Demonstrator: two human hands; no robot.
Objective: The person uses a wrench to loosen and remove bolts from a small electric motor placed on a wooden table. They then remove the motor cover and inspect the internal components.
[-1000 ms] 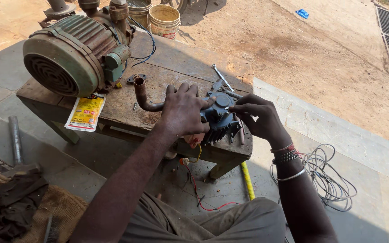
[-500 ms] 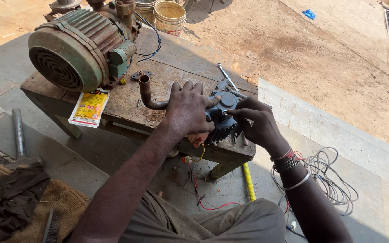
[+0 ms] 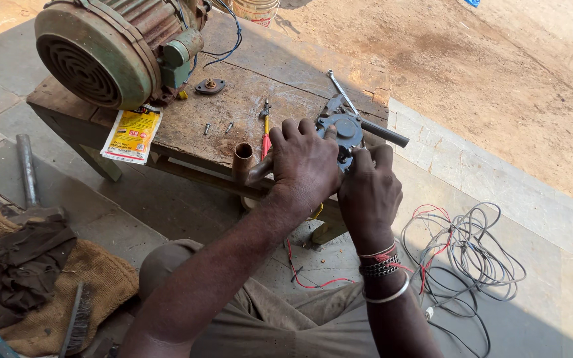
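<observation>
While left hand (image 3: 306, 162) hides pump (image 3: 343, 129), fingers unseen.

Both my forearms rise from the bottom of the frame toward its centre. My left hand (image 3: 305, 162) lies palm down, fingers spread and curled forward. My right hand (image 3: 368, 192) sits just beside it, fingers bent in a pinch, wrist banded.

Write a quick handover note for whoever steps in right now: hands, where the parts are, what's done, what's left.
Left hand grips the blue pump body at the bench edge.
Right hand pinches at the body's near side; what its fingers hold is hidden.
Copper elbow pipe juts out left of the body.
Loose on the bench: two screws, red screwdriver, small flange.
Done: body partly stripped.
Left: screws and flange unfitted.
</observation>
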